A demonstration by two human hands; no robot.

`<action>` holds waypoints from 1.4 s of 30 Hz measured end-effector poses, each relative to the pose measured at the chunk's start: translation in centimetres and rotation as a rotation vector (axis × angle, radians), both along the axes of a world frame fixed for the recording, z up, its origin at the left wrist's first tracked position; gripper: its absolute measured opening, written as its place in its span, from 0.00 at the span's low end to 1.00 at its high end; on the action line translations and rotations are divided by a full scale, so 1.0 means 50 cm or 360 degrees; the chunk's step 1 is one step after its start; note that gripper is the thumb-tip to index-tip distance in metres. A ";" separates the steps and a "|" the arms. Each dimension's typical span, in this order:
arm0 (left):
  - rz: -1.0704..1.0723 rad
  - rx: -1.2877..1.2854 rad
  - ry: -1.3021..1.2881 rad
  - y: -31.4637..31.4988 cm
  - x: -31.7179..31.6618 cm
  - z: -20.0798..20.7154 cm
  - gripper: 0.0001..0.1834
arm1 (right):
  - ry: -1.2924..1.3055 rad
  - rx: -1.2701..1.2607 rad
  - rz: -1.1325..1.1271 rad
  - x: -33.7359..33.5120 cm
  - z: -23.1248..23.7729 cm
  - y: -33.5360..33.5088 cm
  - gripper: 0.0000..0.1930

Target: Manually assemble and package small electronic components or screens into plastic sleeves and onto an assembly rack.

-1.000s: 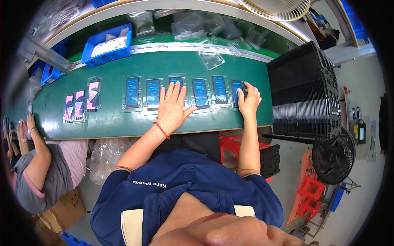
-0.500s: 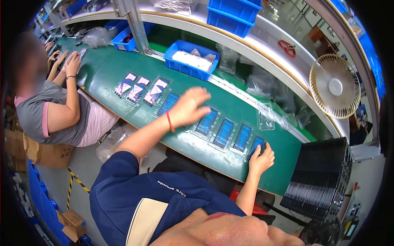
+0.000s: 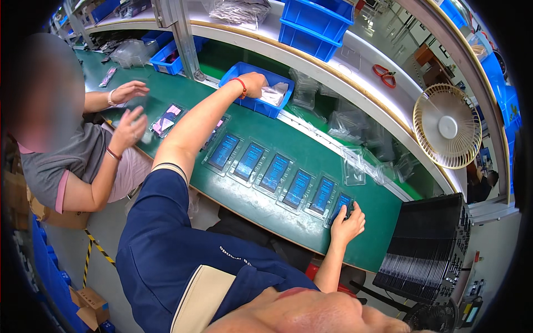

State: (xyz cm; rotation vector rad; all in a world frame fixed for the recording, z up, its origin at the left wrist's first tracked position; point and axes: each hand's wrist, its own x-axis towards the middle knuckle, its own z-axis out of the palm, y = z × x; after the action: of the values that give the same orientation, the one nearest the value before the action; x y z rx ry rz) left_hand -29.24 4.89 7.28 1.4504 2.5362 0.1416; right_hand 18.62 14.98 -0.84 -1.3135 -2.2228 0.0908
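Observation:
My left hand (image 3: 255,84) reaches into a blue bin (image 3: 285,105) of white packets (image 3: 273,95). Its fingers are bent down among them, with the tips hidden, so what they hold cannot be made out. At the right end of a row of clear plastic trays, my right hand (image 3: 347,224) has its thumb and fingers closed on the edge of the last tray (image 3: 328,223). A dark flat panel with a blue face (image 3: 342,204) lies in that tray. Several similar blue-faced panels (image 3: 274,173) rest in the trays to its left.
Pink-and-dark pieces in clear trays (image 3: 166,119) lie farther left, partly behind my arm. A co-worker's hands (image 3: 129,130) are beside them. A tall black ribbed stack (image 3: 425,244) stands at the right. A fan (image 3: 447,127), red-handled pliers (image 3: 384,76) and blue bins (image 3: 311,33) line the shelf.
My left hand has moved from above the tray row up into the blue bin. My right hand stays at the last tray. The co-worker's hands have come nearer to the pink-and-dark pieces.

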 end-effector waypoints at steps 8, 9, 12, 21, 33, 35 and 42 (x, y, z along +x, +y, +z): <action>0.0170 0.0398 0.0034 -0.034 -0.020 -0.018 0.14 | 0.0020 0.0017 0.0013 -0.002 0.002 0.002 0.20; 0.0194 0.0530 -0.0043 -0.036 -0.024 -0.017 0.14 | 0.0020 0.0014 0.0012 -0.001 0.002 0.002 0.20; 0.0283 0.0746 0.0054 -0.044 -0.030 -0.012 0.15 | 0.0025 0.0009 0.0012 0.000 0.003 0.001 0.20; 0.0793 0.1333 -0.0290 -0.069 -0.039 -0.014 0.11 | 0.0162 0.0062 0.0081 -0.007 0.021 -0.007 0.21; 0.0867 0.1834 -0.1624 -0.147 0.226 -0.042 0.10 | 0.0905 -0.1037 0.1253 -0.393 0.109 -0.123 0.21; 0.0865 0.1891 -0.1726 -0.174 0.255 -0.062 0.10 | 0.0950 -0.1289 0.1236 -0.439 0.087 -0.144 0.21; 0.1128 0.2377 -0.1363 -0.308 0.292 -0.104 0.09 | 0.0789 -0.1423 0.1342 -0.498 0.048 -0.219 0.07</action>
State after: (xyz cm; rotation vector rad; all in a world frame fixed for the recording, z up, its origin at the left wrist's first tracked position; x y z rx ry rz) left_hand -14.66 -10.52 2.10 0.2526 1.8097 2.4300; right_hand -6.26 4.03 1.55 -0.4721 -2.1510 1.6578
